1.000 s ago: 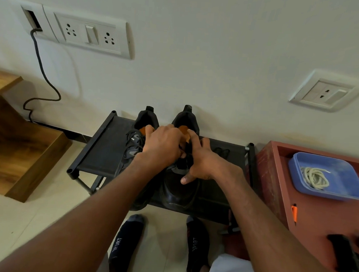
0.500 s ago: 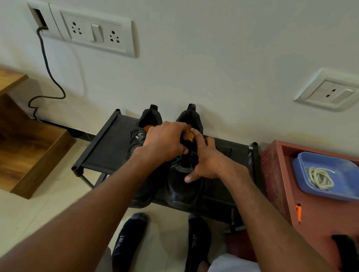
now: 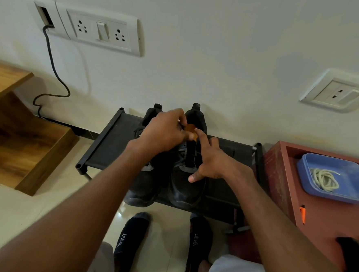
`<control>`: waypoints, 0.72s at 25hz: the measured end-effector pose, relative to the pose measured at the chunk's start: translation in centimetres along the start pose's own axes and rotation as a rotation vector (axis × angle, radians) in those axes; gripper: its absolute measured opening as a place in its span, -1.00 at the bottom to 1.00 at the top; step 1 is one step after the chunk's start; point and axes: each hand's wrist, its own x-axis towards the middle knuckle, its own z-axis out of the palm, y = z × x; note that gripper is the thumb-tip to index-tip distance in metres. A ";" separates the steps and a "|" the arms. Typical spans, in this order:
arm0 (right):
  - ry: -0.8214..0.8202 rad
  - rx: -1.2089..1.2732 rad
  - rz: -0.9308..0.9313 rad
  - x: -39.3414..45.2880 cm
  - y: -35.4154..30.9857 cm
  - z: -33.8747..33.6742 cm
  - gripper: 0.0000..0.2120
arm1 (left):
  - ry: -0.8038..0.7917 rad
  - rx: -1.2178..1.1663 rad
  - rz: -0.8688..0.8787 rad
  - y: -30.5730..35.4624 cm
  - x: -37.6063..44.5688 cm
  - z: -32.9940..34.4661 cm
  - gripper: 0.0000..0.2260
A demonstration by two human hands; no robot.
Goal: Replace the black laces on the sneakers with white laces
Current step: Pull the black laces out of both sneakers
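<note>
Two black sneakers stand side by side on a low black rack (image 3: 109, 148), toes toward me: the left sneaker (image 3: 143, 190) and the right sneaker (image 3: 185, 191). My left hand (image 3: 164, 132) reaches across and pinches the top of the right sneaker's tongue at its orange tab (image 3: 190, 129); motion blur hides whether a black lace is in the pinch. My right hand (image 3: 211, 162) rests on the right side of that sneaker with fingers spread, index finger pointing up at the tab. Coiled white laces (image 3: 324, 179) lie in a blue tray (image 3: 353, 190).
The tray sits on a red-brown table (image 3: 327, 220) at the right, with an orange pen (image 3: 302, 214) and a black object (image 3: 350, 256). Wooden shelving (image 3: 25, 146) stands at the left. My socked feet (image 3: 131, 238) are in front of the rack, by the wall.
My left hand has risen from the sneaker's lace area to the top of the tongue. My right hand's index finger has stretched up toward the orange tab.
</note>
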 end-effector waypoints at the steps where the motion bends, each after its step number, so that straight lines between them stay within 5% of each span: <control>1: 0.002 0.002 -0.002 0.1 0.0 0.0 0.42 | -0.021 0.187 0.027 -0.2 -0.1 0.5 -0.73; 4: 0.002 0.013 -0.002 0.1 0.0 0.1 0.42 | 0.112 0.211 0.051 0.1 0.1 0.6 -0.88; 8: -0.006 0.029 -0.008 0.0 0.1 0.0 0.41 | 0.173 -0.822 0.000 2.0 -0.3 -0.5 -0.79; 10: -0.009 0.030 -0.013 0.1 0.0 -0.1 0.40 | 0.157 -0.933 -0.038 2.4 -0.4 -0.5 -0.83; 13: -0.014 0.034 -0.013 0.0 0.0 0.0 0.39 | 0.139 -0.377 0.023 1.1 0.2 -0.5 -0.77; 16: -0.013 0.036 -0.017 0.0 0.1 -0.1 0.38 | -0.079 0.292 0.106 0.2 0.1 0.1 -0.69; 18: -0.015 0.037 -0.017 -0.1 0.1 -0.2 0.38 | -0.055 0.420 0.095 0.3 0.2 0.7 -0.72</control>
